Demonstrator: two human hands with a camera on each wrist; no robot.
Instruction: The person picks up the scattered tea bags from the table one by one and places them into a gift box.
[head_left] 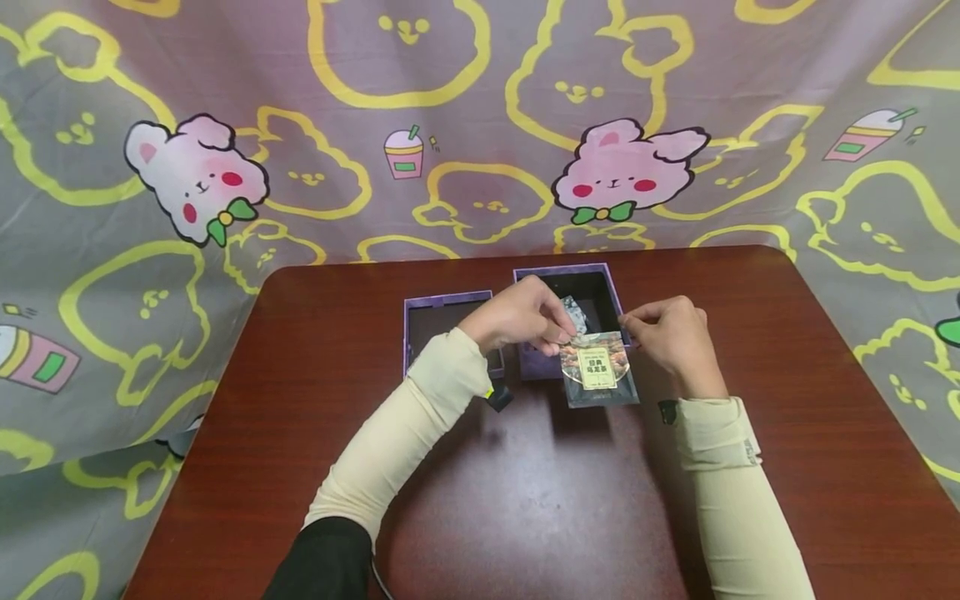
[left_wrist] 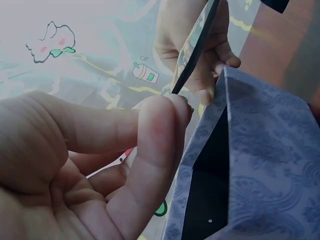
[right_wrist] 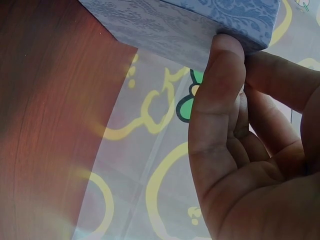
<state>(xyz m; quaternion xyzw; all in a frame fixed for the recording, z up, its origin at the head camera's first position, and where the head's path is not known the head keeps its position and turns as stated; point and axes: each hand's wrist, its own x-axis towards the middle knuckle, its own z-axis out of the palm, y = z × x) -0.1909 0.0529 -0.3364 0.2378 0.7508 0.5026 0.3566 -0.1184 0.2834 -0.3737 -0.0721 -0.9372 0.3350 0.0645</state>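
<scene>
Between thumb and fingertips my left hand point(head_left: 525, 315) pinches a tea sachet point(head_left: 600, 379) by its upper left edge. The sachet has a printed picture, a pale label and a dark lower part, and hangs in front of a purple patterned box point(head_left: 558, 268). Seen edge-on in the left wrist view, the sachet point(left_wrist: 196, 50) rises from the fingertips beside the box point(left_wrist: 270, 135). My right hand point(head_left: 675, 340) grips the box's right corner, with thumb and finger at the edge in the right wrist view. Inside the dark box lies another patterned packet point(head_left: 574, 313), partly hidden by my left hand.
Left of the box lies a shallow purple-edged tray or lid point(head_left: 448, 298), dark inside, partly covered by my left arm. Both stand on a reddish-brown table point(head_left: 322, 350). A patterned cloth point(head_left: 480, 75) hangs behind and at the sides of the table.
</scene>
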